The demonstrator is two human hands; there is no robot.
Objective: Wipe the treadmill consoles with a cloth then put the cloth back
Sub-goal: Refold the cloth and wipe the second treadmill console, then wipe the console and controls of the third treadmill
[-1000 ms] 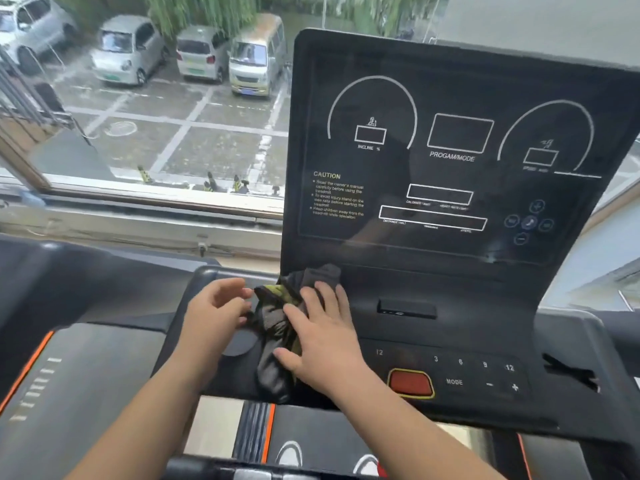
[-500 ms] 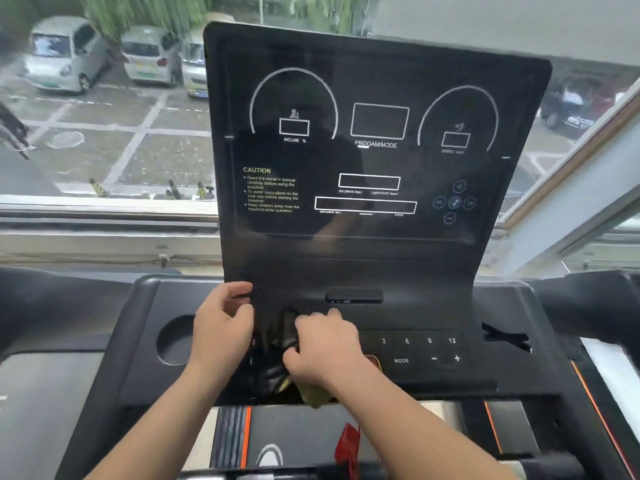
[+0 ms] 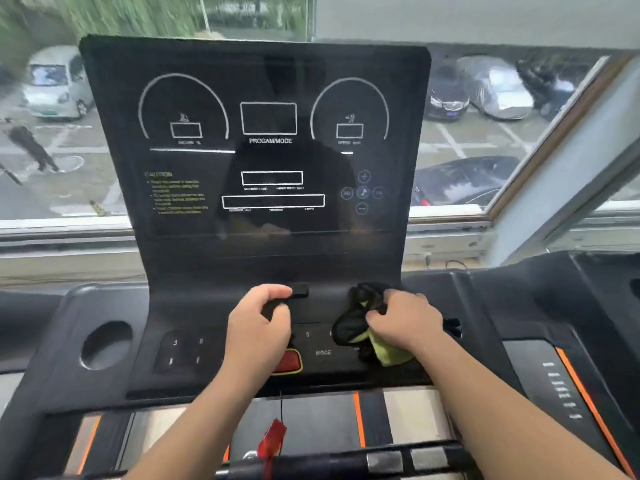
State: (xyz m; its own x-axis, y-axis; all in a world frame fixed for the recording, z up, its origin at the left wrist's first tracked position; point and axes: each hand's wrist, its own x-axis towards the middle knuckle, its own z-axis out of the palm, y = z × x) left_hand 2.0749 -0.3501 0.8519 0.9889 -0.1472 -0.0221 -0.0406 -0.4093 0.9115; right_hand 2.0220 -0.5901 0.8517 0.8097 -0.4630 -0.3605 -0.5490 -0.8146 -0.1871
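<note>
— Left hand (image 3: 258,327), how placed?
— Palm down on the black plastic treadmill console (image 3: 270,265), just above the red oval button with yellow rim (image 3: 289,362). Knuckles up, fingers bent under toward the thumb. Closed, with nothing visible inside the grip. Wrist covering the left end of the red button.
— And the right hand (image 3: 405,320)?
— To the right of the red button and a little above. Fingers curled tight around the crumpled black and yellow-green cloth (image 3: 358,329), pressing it on the console. Black part bunched out toward the red button, yellow-green part hanging under the palm.
— So the cloth on the console, not put away?
— Yes, lying against the key panel right of the red button, beside the printed word MODE. Held only by the right hand.
— And around?
— Far left of the red button, a round dark cup recess (image 3: 105,344) in the console. High above the red button, the tall dark display panel (image 3: 270,150), unlit, with white outlines and blurred yellow caution text. Below the red button, a red plastic clip on a thin cord (image 3: 272,441), then a dark handlebar (image 3: 329,462). Well above the red button, behind the display, a wide window (image 3: 446,214) looking on a parking lot: a pale small car (image 3: 55,84) to the upper left, dark and covered cars to the upper right.
</note>
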